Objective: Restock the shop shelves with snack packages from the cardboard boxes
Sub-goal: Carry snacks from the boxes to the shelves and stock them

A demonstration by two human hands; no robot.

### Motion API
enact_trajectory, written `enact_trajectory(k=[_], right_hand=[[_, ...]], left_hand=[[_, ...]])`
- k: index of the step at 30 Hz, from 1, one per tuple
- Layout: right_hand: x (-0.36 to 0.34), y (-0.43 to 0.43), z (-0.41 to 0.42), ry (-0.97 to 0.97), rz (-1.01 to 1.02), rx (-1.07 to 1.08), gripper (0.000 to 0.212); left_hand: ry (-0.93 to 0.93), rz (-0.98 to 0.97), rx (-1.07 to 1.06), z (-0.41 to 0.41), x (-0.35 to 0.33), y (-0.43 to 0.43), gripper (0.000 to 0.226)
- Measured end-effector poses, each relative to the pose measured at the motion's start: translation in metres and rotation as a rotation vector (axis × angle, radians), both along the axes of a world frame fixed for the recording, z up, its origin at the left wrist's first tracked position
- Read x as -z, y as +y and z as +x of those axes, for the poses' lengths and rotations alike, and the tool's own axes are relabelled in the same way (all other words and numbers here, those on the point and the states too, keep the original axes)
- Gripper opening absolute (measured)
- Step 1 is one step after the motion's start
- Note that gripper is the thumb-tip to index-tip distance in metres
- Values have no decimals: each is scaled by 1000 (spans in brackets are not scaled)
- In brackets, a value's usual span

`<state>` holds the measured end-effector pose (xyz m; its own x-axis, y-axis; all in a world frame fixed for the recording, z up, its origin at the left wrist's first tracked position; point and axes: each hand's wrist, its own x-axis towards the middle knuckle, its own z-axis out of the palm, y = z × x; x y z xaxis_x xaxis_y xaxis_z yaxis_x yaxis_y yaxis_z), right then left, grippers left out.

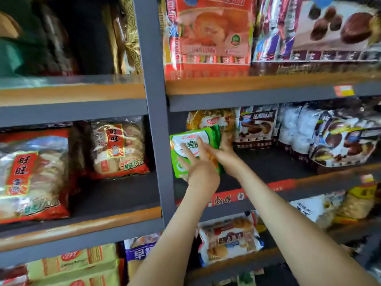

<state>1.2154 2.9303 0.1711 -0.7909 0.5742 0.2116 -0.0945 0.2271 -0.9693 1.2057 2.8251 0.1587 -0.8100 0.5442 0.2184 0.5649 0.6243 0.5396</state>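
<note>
Presses the green pack (186,141) upright just right of the grey post (156,120) with a flat left hand (199,170); right hand (225,152) beside it, hold too blurry to tell. Might tip forward if let go early.

Left arm (165,234): bare, rising from the lower edge, extended forward and upward, wrist straight.

Left hand (196,165): back toward the camera, fingers (186,150) straight and spread, pressed flat on the front of a green-and-white plastic snack package (191,136).

Right arm (288,213): bare, entering from the lower right corner, stretched diagonally up and to the left.

Right hand (225,150): just beside the left hand, at the package's right edge. Its fingers point upward and are blurred; whether they curl round the edge cannot be told.

Both forearms converge toward the hands.
</note>
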Motion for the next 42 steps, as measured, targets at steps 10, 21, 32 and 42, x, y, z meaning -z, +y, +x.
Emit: enact_trajectory(k=[10,21,32,42], right_hand=[[16,48,-76,-236,503,-190,118],[29,52,-96,-215,889,-11,48],[18,37,-109,-398,1427,30,65],[21,24,-111,-527,1302,46,53]], left_hand=[[-4,54,-665,-57,15,52,82],[15,-18,-592,-112,29,58,89],[55,-87,-590,-138,28,54,94],[-66,-34,-518,-130,24,53,89]])
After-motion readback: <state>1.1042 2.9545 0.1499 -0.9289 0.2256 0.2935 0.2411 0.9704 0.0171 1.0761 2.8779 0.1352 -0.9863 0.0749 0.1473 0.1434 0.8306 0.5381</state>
